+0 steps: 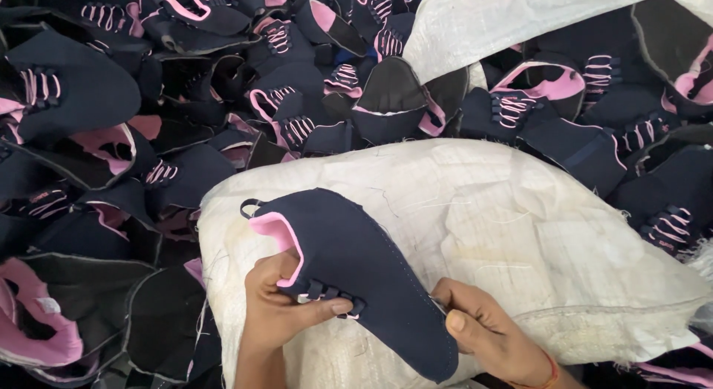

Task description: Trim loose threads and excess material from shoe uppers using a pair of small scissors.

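A navy shoe upper [356, 266] with a pink lining and a small heel loop lies over a white woven sack [505, 225]. My left hand [278, 311] grips it at the pink-edged opening, thumb pressed along the lace loops. At the upper's lower right edge my right hand [483, 329] pinches the fabric near the stitched seam.
Several navy and pink shoe uppers [282, 107] with pink laces are heaped to the left and behind. More uppers [594, 129] spill from another white sack [483, 21] at the top right. An orange band sits on my right wrist.
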